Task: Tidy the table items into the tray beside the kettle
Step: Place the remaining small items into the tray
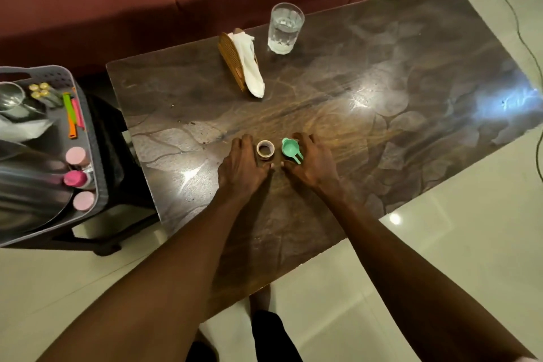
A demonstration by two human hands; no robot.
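We curl our left hand (239, 163) around a tape roll (265, 150) and our right hand (313, 163) around a green scoop (290, 148), while beyond them napkin holder (235, 63) and water glass (285, 28) wait; the half-filled tray (88, 126) sits far left.

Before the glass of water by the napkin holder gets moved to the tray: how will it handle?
The glass looks nearly full, so probably heavy for its size and apt to slosh if tilted. Tall and narrow, it may tip if pushed high. It looks like smooth clear glass, likely slippery and breakable on the hard table.
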